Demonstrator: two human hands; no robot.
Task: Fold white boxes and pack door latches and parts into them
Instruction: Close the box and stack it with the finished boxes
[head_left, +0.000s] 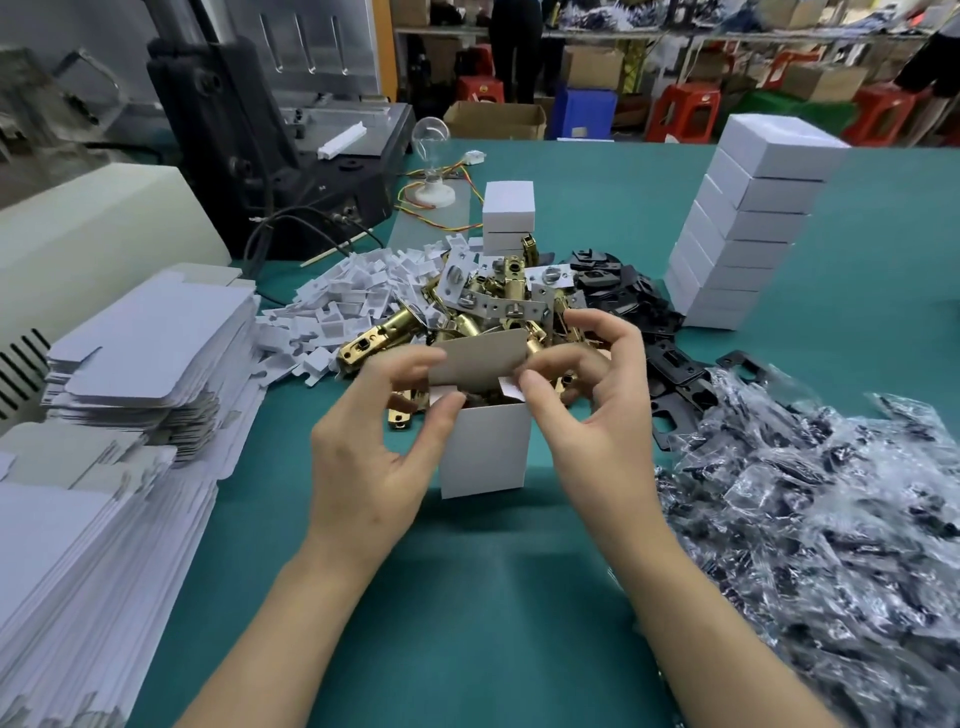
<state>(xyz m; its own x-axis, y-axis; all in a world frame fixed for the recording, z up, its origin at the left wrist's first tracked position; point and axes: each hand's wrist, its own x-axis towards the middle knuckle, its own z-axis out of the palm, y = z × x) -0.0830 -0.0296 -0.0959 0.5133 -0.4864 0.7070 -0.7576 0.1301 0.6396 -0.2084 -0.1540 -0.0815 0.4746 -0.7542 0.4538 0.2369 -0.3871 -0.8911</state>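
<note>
Hands (371, 457) (597, 415) on white box (485, 452) flaps

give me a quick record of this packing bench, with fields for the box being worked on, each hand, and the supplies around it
box: small white cardboard box, upright, grey-backed lid flap raised, not yet closed
left hand: pinches the box's top left corner
right hand: pinches its top right side
behind box: pile of brass door latches
left: stacks of flat white box blanks
far right: tall stack of closed white boxes
near right: clear bags of black parts
surface: green table
</note>
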